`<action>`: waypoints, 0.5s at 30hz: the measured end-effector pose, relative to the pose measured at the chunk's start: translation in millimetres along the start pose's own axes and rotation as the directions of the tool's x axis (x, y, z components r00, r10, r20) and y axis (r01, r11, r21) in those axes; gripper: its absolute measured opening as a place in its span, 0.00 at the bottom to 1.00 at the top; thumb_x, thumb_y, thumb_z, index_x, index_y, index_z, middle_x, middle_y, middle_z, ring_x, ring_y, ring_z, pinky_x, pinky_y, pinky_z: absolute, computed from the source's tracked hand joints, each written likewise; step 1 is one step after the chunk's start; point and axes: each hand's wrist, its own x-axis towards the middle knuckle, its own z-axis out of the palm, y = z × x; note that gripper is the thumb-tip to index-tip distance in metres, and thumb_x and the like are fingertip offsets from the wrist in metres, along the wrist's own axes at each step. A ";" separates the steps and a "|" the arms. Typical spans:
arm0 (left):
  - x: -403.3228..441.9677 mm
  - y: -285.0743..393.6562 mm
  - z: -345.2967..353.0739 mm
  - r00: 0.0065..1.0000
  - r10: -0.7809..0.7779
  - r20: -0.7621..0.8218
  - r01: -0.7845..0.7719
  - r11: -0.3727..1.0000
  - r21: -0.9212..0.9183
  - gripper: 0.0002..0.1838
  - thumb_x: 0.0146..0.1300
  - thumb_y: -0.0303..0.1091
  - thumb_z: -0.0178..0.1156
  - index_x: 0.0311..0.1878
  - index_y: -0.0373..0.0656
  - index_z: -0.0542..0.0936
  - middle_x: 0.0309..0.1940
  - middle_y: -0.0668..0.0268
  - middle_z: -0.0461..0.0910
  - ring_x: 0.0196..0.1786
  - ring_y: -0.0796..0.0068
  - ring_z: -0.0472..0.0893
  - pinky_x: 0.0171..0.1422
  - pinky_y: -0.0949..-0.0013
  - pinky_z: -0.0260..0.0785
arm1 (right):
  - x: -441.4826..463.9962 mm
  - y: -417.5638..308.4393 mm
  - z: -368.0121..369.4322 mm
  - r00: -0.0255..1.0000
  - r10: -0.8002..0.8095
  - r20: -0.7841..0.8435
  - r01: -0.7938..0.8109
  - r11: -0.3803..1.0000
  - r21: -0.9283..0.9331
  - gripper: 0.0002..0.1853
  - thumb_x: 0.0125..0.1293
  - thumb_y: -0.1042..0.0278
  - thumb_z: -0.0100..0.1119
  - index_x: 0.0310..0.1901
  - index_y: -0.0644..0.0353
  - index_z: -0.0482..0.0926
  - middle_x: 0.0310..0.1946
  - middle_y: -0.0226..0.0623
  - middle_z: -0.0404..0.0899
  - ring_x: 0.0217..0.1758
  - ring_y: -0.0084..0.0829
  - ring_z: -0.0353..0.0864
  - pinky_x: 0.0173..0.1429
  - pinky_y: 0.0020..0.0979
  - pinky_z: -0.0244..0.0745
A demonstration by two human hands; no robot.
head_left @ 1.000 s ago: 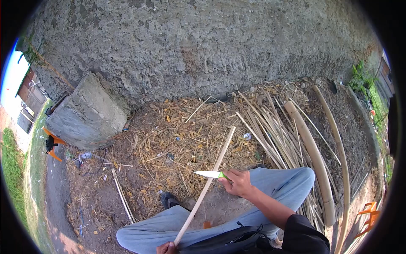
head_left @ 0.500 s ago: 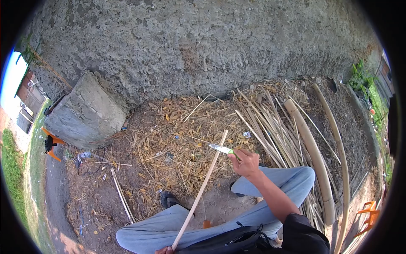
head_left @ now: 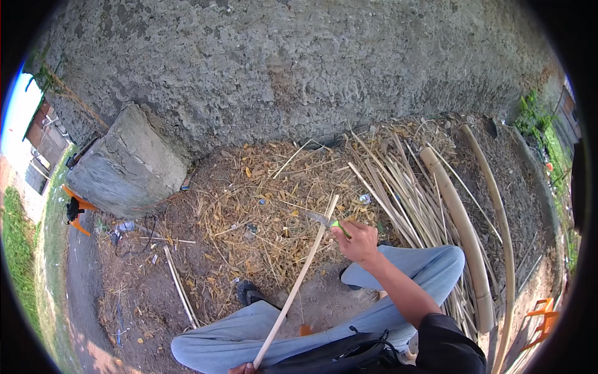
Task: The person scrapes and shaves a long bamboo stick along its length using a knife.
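My right hand (head_left: 359, 242) is closed round the green handle of a small knife (head_left: 317, 217). Its blade points left and lies across a long, thin bamboo strip (head_left: 291, 293), close to the strip's far end. At the bottom edge of the view, my left hand (head_left: 243, 369) grips the near end of that strip; only a few of its fingers show. The strip slants up and to the right, passing over my legs in light blue trousers.
A pile of split bamboo strips (head_left: 398, 190) lies at the right, beside a thick bamboo piece (head_left: 458, 237) and a longer pole (head_left: 498, 230). Dry leaves and shavings (head_left: 268, 218) cover the ground. A concrete block (head_left: 134, 165) stands left, against a rough wall (head_left: 299, 68).
The knife blade has turned, from bright to dull grey, and now tilts down more to the right. The strip's far end has shifted slightly right; my left hand has barely moved.
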 end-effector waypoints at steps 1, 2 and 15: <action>2.0 -9.3 -0.6 1.000 0.001 0.000 -0.001 1.000 0.001 0.23 0.77 0.50 0.51 0.32 0.41 0.79 0.21 0.75 0.68 0.27 0.80 0.64 0.31 0.68 0.57 | -0.1 5.5 5.5 1.000 0.001 -0.001 -0.001 1.000 0.000 0.14 0.69 0.55 0.66 0.38 0.59 0.87 0.19 0.32 0.81 0.11 0.30 0.74 0.13 0.33 0.63; 6.7 -25.3 0.9 1.000 -0.007 -0.023 0.008 0.999 0.048 0.23 0.77 0.50 0.51 0.32 0.42 0.79 0.21 0.75 0.68 0.27 0.81 0.64 0.31 0.69 0.57 | -0.3 11.2 12.7 0.999 -0.043 -0.027 0.043 0.999 0.009 0.14 0.69 0.55 0.65 0.37 0.58 0.87 0.19 0.32 0.81 0.11 0.29 0.74 0.13 0.33 0.62; 3.2 -23.8 -5.1 0.993 -0.112 0.043 0.109 0.992 0.065 0.29 0.76 0.60 0.49 0.38 0.42 0.83 0.24 0.74 0.71 0.29 0.81 0.66 0.34 0.71 0.59 | 7.3 2.5 2.8 0.997 -0.074 0.010 0.073 0.997 0.019 0.14 0.69 0.56 0.64 0.38 0.59 0.87 0.21 0.36 0.84 0.11 0.28 0.75 0.12 0.32 0.61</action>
